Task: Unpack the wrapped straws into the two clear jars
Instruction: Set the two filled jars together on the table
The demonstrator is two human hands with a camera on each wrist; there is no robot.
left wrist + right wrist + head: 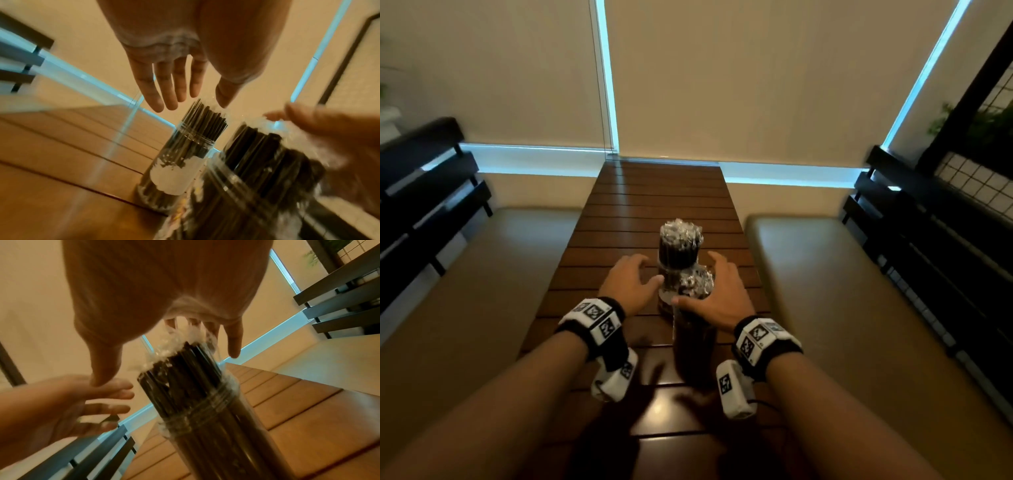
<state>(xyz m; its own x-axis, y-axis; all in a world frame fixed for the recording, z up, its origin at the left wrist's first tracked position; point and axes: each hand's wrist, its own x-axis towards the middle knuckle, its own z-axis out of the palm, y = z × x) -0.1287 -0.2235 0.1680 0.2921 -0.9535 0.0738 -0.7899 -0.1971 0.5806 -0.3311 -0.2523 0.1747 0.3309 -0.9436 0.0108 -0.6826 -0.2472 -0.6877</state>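
Two clear jars stand on the slatted wooden table [654,192], one behind the other. The far jar [671,274] has a white label [170,178], and black straws [680,245] in crinkled clear wrap stick out of its top. The near jar [695,339] is also packed with wrapped black straws [697,282]. My left hand [643,274] hovers left of the far jar, fingers [174,91] straight and holding nothing. My right hand [700,279] spreads over the near jar's straw tops [185,356], thumb [107,366] on one side and fingers on the other. Whether it touches them I cannot tell.
Padded tan benches [842,291] with dark slatted backs [928,246] flank the table on both sides. Beige roller blinds [722,85] close off the far end. The table's far half shows bare slats beyond the jars.
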